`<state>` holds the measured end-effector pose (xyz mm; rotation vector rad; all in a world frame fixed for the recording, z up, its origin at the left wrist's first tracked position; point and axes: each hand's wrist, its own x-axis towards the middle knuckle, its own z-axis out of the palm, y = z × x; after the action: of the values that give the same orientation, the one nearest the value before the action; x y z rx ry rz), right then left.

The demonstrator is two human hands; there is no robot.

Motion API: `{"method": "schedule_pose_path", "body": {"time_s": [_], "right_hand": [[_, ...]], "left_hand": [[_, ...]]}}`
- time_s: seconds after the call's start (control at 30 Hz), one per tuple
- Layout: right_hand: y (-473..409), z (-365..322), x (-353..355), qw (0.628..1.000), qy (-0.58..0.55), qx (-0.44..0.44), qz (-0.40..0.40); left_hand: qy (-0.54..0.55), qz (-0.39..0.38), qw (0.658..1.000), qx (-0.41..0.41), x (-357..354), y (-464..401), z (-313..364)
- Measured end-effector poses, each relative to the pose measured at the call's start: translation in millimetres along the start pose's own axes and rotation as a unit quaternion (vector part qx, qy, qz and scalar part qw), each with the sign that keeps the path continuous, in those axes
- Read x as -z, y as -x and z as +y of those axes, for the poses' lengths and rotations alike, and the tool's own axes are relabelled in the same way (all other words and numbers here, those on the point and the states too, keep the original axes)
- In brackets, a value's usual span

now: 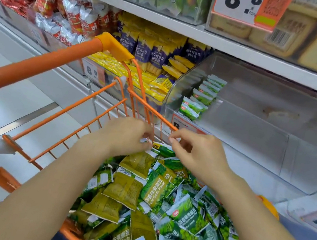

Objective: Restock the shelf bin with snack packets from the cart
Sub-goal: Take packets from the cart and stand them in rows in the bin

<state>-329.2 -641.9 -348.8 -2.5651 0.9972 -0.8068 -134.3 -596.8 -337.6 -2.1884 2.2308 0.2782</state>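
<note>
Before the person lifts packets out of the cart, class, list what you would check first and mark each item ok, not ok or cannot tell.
1. Left hand has a grip on a packet: ok, fingers pinch a packet edge.
2. Right hand has a grip: cannot tell, fingers curl at the pile's top.
3. Green pea packets within reach in the orange cart: ok, piled high.
4. Clear shelf bin has room: ok, mostly bare.
5. Product matches: ok, a row of green packets stands at the bin's left side.
6. Path to the bin is free: ok, only the cart rim lies between.

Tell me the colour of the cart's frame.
Orange, with a yellow corner piece; the cart shows clearly in the head view, holding green snack packets.
</note>
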Motion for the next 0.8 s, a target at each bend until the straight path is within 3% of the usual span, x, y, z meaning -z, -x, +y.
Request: {"method": "schedule_pose_path", "body": {"time_s": [0.13,0.27,0.33,0.43,0.5,0.57,0.67,0.8], "right_hand": [[0,3,0,0.998,-0.048,-0.027,-0.003],[-5,10,10,0.978,-0.175,-0.109,-0.022],[-6,11,17,0.949,-0.274,-0.151,-0.021],[-6,13,23,0.927,-0.329,-0.181,-0.022],[-6,10,24,0.918,-0.345,-0.192,-0.024],[-9,7,26,0.890,-0.405,-0.207,-0.024],[-11,3,28,0.832,-0.506,-0.226,-0.026],[-13,12,27,0.830,-0.507,-0.230,-0.030]], "left_hand": [[0.015,-0.131,0.991,0.003,-9,-2,2],[0.097,-0.140,0.985,-0.013,-4,0,-3],[0.212,-0.079,0.973,-0.046,7,5,-1],[0.372,0.154,0.911,-0.083,16,10,11],[0.347,0.310,0.877,-0.121,15,11,19],[0.244,0.407,0.862,-0.180,10,10,24],[0.133,0.434,0.850,-0.268,3,6,28],[0.052,0.428,0.849,-0.307,0,3,36]]}}
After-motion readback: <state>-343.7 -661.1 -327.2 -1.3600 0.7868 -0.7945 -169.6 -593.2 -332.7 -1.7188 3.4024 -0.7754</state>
